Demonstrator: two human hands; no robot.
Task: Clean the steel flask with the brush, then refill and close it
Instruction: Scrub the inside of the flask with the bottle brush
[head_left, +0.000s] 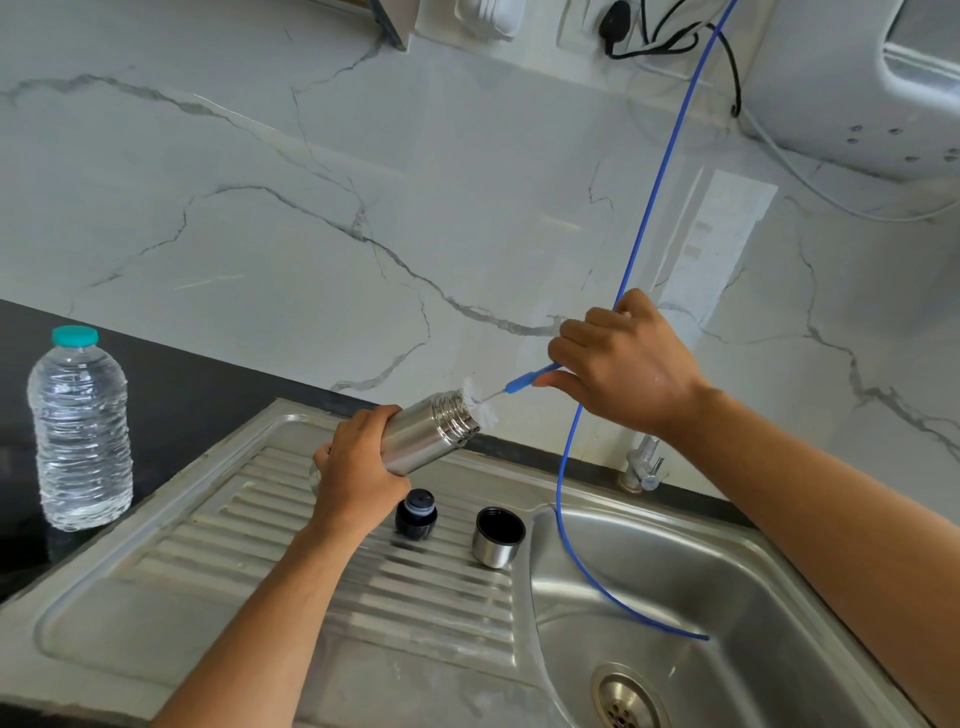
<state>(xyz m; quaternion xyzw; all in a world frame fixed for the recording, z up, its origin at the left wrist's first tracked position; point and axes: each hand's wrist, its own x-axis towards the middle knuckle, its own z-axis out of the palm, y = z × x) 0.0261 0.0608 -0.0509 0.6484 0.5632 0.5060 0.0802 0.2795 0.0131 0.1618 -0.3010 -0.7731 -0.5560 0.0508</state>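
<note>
Over steel sink (675, 571), left hand (358, 467) grips flask (434, 431); right hand (623, 364) pinches brush (524, 382) at its mouth.

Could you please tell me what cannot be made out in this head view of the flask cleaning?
- Flask base and interior: hidden by the left hand and its own steel wall.
- Brush handle end: inside the right hand.
- Drain: cut off by the bottom edge.
</note>
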